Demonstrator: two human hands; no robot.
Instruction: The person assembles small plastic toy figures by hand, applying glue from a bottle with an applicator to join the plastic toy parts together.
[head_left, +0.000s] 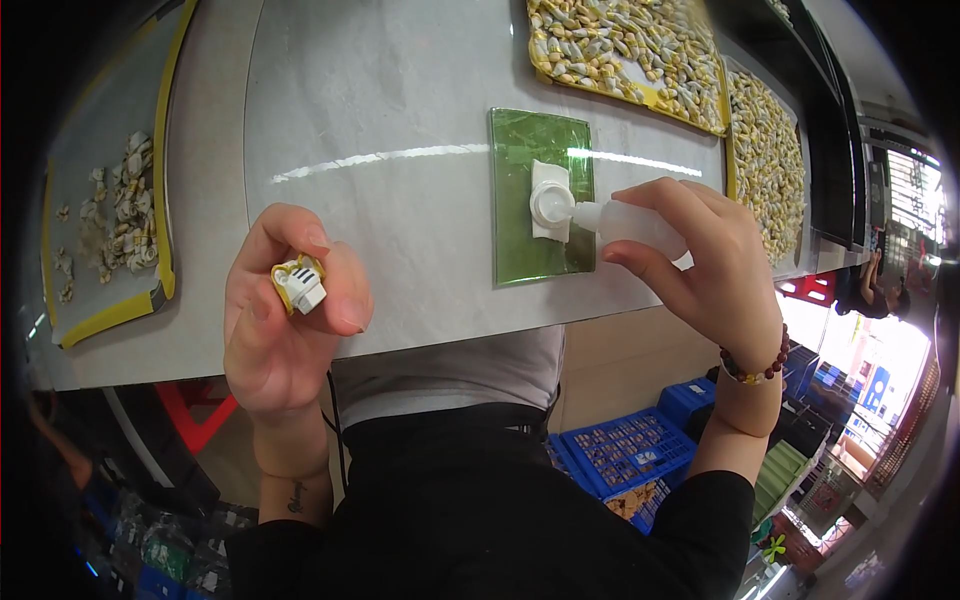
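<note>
My left hand is raised over the table's near edge, its fingers pinching a small figurine part that is white with yellow trim and dark stripes. In my right hand is a translucent white squeeze bottle, tilted on its side with the nozzle pointing left. Its tip reaches the rim of a small round white dish; whether they touch I cannot tell. Beneath the dish lies a white square pad, on a green glass plate.
At the left, a yellow-edged tray holds a loose heap of small white parts. Two trays full of similar white and yellow parts stand at the far right. Blue crates and a red stool are below table level.
</note>
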